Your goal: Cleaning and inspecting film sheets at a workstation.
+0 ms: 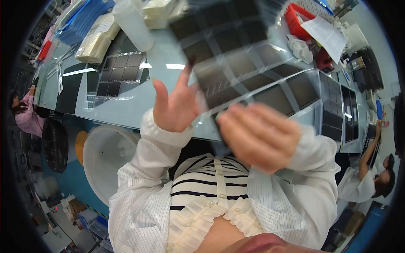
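Observation:
A clear plastic sheet with dark rectangular panels in a grid [230,63] is raised above the table in front of me, smeared by motion. My right hand [261,137] is closed at its lower edge, though the blurred fingertips hide the exact grip. Beside its left edge my left hand [175,105] is open, thumb and forefinger spread, the forefinger tip close to the sheet; whether it touches I cannot tell. Beneath the raised sheet lies another dark-panelled sheet [291,90], partly covered. A smaller panelled sheet [120,71] lies on the table to the left.
More panelled sheets [331,105] lie at the right. At the back stand a translucent bottle [133,25], wrapped cream packs [97,40] and a red bin [297,19]. A white tub [103,162] stands below the table's front edge at left. Other people are at both sides.

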Tool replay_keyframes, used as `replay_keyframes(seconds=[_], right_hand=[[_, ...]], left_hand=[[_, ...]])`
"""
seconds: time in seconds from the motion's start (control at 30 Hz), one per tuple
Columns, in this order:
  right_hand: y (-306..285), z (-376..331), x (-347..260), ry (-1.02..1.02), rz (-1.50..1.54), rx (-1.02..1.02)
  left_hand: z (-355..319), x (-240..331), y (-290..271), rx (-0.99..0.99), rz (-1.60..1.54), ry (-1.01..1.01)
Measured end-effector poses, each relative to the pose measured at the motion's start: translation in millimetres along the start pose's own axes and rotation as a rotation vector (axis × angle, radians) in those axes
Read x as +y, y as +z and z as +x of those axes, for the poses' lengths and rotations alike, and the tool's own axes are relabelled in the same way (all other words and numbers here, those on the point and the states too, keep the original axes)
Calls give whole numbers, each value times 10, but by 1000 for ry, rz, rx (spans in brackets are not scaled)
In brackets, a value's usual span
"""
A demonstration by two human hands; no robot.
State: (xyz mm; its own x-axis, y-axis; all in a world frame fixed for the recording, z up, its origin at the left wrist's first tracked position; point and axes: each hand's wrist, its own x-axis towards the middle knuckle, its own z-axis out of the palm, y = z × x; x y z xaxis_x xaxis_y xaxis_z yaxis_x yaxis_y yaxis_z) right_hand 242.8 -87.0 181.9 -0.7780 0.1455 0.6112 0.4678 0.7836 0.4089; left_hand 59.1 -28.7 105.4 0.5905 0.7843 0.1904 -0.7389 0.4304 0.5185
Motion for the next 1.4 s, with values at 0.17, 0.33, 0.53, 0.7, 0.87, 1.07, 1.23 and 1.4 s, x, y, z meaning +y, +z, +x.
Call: replay_keyframes(seconds=[0.17, 0.33, 0.53, 0.7, 0.87, 1.07, 1.23, 1.4], right_hand=[[144, -329, -607, 241, 298, -124], [-103, -578, -458, 593, 575, -255], [-114, -1084, -126, 1420, 474, 206], [-68, -1409, -243, 1683, 1077, 312], [-211, -1199, -296, 1618, 1073, 227], [-319, -1164, -324, 1640, 1007, 205], [-408, -1215, -352, 1652, 961, 160], [-437, -1312, -359, 1642, 987, 201]], left_hand=[[-29, -71, -166, 228, 263, 10], [-168, -90, -251, 196, 460, -98], [-298, -49, -379, -9, 470, -92], [-338, -84, -308, -57, 525, -38], [-388, 18, -241, -181, 457, -26], [-393, 110, -22, -61, 761, 5], [-408, 115, 2, -96, 1119, 101], [-393, 109, 100, -83, 1141, 155]])
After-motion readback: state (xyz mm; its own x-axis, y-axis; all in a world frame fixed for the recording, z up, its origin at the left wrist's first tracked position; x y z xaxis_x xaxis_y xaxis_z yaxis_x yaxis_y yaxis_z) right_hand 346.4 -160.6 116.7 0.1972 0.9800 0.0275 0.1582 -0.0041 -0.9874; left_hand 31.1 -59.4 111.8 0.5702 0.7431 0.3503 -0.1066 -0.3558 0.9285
